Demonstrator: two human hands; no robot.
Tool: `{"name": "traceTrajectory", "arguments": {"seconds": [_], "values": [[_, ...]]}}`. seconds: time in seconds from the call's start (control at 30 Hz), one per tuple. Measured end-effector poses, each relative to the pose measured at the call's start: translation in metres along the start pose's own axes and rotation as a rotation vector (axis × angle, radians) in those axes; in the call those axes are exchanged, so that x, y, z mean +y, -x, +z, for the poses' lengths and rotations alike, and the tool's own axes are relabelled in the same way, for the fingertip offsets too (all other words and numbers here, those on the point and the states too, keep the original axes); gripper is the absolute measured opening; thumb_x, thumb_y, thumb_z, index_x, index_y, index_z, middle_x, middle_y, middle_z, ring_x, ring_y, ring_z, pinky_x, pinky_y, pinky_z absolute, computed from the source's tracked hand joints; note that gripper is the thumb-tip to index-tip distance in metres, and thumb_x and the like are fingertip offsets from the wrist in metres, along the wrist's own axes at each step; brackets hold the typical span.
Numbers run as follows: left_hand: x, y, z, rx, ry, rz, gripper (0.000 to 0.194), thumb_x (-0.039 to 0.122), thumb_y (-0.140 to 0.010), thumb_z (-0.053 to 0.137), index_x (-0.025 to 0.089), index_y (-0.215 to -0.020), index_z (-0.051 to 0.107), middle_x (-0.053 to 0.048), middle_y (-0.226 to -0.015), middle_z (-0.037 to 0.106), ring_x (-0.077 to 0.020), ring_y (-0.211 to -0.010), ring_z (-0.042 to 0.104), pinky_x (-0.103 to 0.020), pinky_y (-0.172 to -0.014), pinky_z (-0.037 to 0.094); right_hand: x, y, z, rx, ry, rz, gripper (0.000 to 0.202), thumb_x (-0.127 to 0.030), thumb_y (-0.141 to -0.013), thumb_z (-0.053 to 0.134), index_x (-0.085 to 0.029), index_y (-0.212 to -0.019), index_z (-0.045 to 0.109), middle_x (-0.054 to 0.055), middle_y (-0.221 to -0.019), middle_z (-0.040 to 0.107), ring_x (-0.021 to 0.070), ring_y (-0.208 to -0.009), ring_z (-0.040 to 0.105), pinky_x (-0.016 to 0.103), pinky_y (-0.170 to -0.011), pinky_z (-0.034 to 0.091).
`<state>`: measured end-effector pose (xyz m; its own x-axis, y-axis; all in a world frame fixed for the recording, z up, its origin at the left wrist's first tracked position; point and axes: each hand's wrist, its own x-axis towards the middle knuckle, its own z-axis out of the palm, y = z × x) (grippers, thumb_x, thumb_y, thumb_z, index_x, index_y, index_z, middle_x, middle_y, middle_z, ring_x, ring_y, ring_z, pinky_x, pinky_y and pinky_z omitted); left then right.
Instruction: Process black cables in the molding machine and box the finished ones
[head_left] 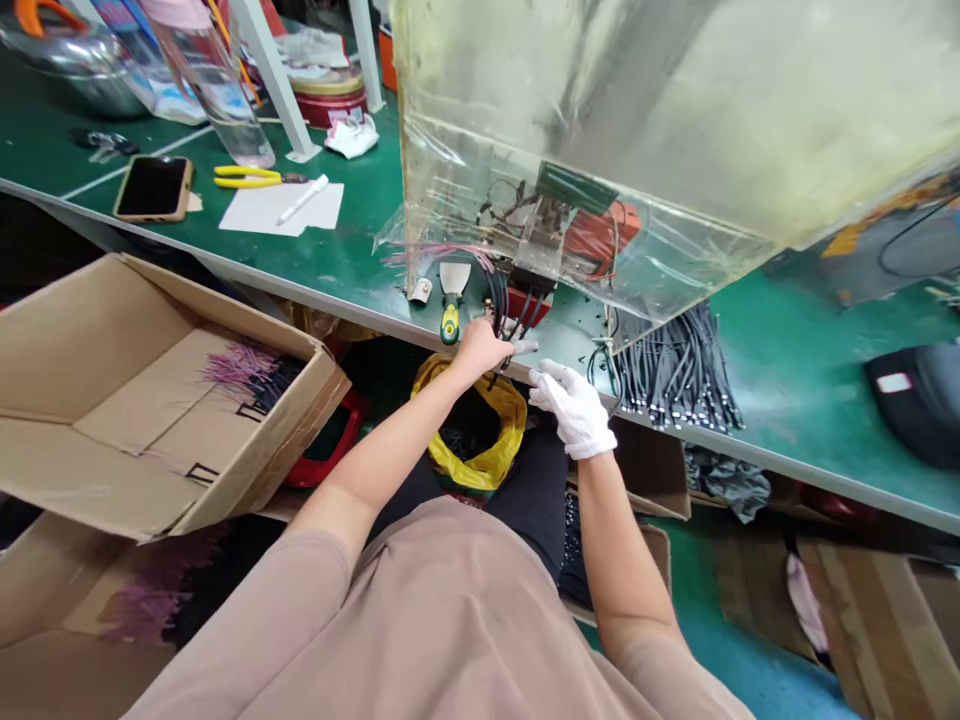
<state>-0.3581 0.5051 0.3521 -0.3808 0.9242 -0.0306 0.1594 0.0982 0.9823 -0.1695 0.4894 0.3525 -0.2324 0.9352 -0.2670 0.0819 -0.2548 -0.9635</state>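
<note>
My left hand [482, 348] is bare apart from a pale cover on a fingertip. It is closed around a bundle of black cables [498, 290] in front of a small bench machine [538, 245]. Thin pink wires [431, 254] fan out leftward from the bundle. More black leads run from the machine's red and black front block. My right hand [574, 408], in a white glove, hovers by the bench edge with its fingers stretched toward my left hand; nothing shows in it. A putty knife [450, 318] with a green and yellow handle lies beside my left hand.
A clear plastic shield [600, 225] hangs over the machine. Many black cables [675, 370] lie on the bench at right. Below are a yellow bag [491, 450] and an open carton [67, 350]. Pliers [251, 177], a phone [154, 188] and a bottle [225, 105] stand left.
</note>
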Motion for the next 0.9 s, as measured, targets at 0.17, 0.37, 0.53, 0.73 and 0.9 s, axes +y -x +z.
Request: {"name": "traceTrajectory", "arguments": {"seconds": [0.17, 0.37, 0.53, 0.73, 0.9], "values": [[0.008, 0.018, 0.003, -0.087, -0.065, -0.065, 0.023, 0.023, -0.057, 0.083, 0.015, -0.065, 0.063, 0.0, -0.06, 0.058, -0.0177, -0.065, 0.056, -0.027, -0.062, 0.041, -0.015, -0.016, 0.018, 0.201, -0.016, -0.072, 0.045, -0.038, -0.075, 0.079, -0.019, -0.113, 0.065, -0.002, -0.077, 0.068, 0.0062, -0.05, 0.054, 0.014, -0.038, 0.044], [0.017, 0.047, 0.001, -0.146, 0.117, -0.105, 0.028, 0.031, -0.083, 0.061, 0.017, -0.06, 0.053, 0.004, -0.047, 0.046, -0.0085, -0.042, 0.038, -0.024, -0.046, 0.031, -0.037, -0.035, 0.053, -0.116, -0.332, 0.04, 0.028, -0.042, -0.083, 0.073, -0.018, -0.085, 0.06, -0.009, -0.05, 0.047, 0.0017, -0.034, 0.031, 0.012, -0.03, 0.023], [0.024, 0.063, 0.003, -0.184, 0.29, -0.103, 0.043, 0.053, -0.081, 0.063, 0.019, -0.06, 0.048, 0.006, -0.043, 0.04, -0.0056, -0.036, 0.032, -0.022, -0.039, 0.024, -0.054, -0.02, 0.063, -0.196, -0.4, 0.144, 0.028, -0.033, -0.079, 0.076, -0.017, -0.073, 0.054, -0.008, -0.051, 0.052, -0.0005, -0.031, 0.022, 0.012, -0.027, 0.018], [0.009, 0.099, -0.007, -0.245, 0.384, -0.228, 0.049, 0.064, -0.071, 0.069, 0.018, -0.064, 0.052, 0.006, -0.043, 0.043, -0.0054, -0.034, 0.033, -0.02, -0.033, 0.022, -0.033, 0.002, 0.052, -0.382, -0.327, 0.139, 0.035, -0.045, -0.07, 0.08, -0.016, -0.076, 0.062, -0.006, -0.048, 0.054, 0.0023, -0.029, 0.032, 0.013, -0.027, 0.022], [-0.015, 0.145, -0.033, -0.315, 0.324, -0.319, 0.052, 0.067, -0.072, 0.068, 0.016, -0.065, 0.06, 0.0, -0.051, 0.055, -0.0069, -0.04, 0.041, -0.019, -0.035, 0.03, -0.03, 0.011, 0.049, -0.427, -0.338, 0.193, 0.048, -0.036, -0.063, 0.09, -0.018, -0.102, 0.069, 0.006, -0.093, 0.076, 0.0146, -0.072, 0.07, 0.022, -0.06, 0.058]]}}
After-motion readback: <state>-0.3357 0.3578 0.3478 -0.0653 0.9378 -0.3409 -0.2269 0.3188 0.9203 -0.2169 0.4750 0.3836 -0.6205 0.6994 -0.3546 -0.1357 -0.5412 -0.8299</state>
